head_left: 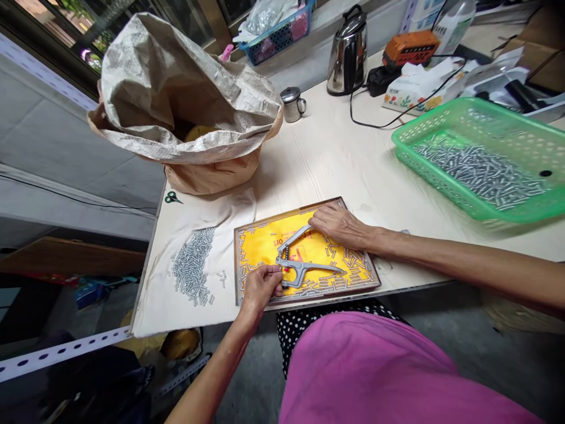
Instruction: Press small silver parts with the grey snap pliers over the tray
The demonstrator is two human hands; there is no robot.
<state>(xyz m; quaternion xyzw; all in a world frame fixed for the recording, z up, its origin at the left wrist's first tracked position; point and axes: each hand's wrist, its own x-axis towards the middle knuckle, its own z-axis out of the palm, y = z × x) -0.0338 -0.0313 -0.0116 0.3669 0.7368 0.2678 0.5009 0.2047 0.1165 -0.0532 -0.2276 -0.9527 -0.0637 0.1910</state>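
Note:
A shallow tray (237, 277) with a yellow lining lies at the table's front edge, with many small metal pins inside. Grey hand pliers (299, 270) rest over it, their handles spread apart. My left hand (263, 282) is closed at the head of the pliers, its fingers pinched together; what they pinch is too small to make out. My right hand (338, 225) has its fingers closed around the end of the upper handle. To the left, a pile of metal pins (193, 265) lies on a white cloth (163, 294).
A large woven sack (212, 171) stands at the back left, near green scissors (172, 198). Behind are a metal cup (292, 105), a kettle (347, 53) and a blue basket (282, 36). A green basket (468, 203) of metal pins sits at the right.

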